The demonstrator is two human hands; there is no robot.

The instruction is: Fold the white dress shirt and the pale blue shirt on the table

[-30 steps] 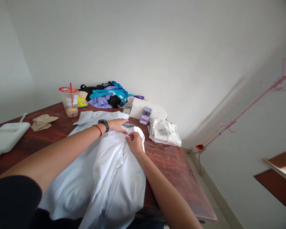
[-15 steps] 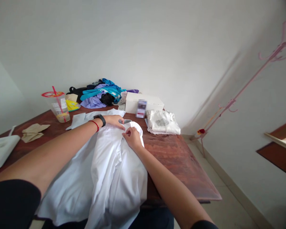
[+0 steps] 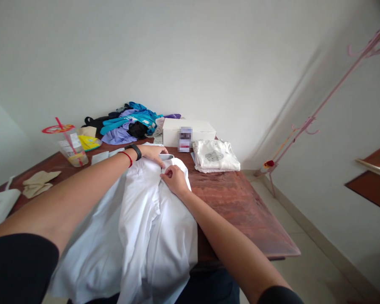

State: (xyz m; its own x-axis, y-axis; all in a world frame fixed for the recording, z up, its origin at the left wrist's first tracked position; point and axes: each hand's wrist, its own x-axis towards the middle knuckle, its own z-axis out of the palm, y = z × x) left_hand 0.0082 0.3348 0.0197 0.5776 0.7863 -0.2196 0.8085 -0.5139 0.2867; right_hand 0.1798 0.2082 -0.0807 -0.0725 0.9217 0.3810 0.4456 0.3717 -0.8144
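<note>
A white shirt [image 3: 142, 219] lies over the table, its lower part hanging off the near edge toward me. One side of it is folded inward, with a sleeve along the middle. My left hand [image 3: 153, 154], with a black band and a red cord at its wrist, grips the fabric by the collar [image 3: 166, 157]. Just below and to the right, my right hand [image 3: 175, 180] is closed, thumb and forefinger pinching the shirt front. The two hands almost meet. What lies between the fingertips is partly hidden.
On the wooden table [image 3: 228, 202] are a folded white garment [image 3: 215, 156], a white box [image 3: 202, 128], a small blurred packet [image 3: 185, 140], a clothes pile [image 3: 133, 120], a plastic cup with a straw [image 3: 71, 147] and brown napkins [image 3: 39, 183]. A pink coat stand [image 3: 332, 95] is at right.
My left fingers have come down slightly at the collar, closer to my right hand, which keeps its pinch on the shirt. The view has shifted a little.
</note>
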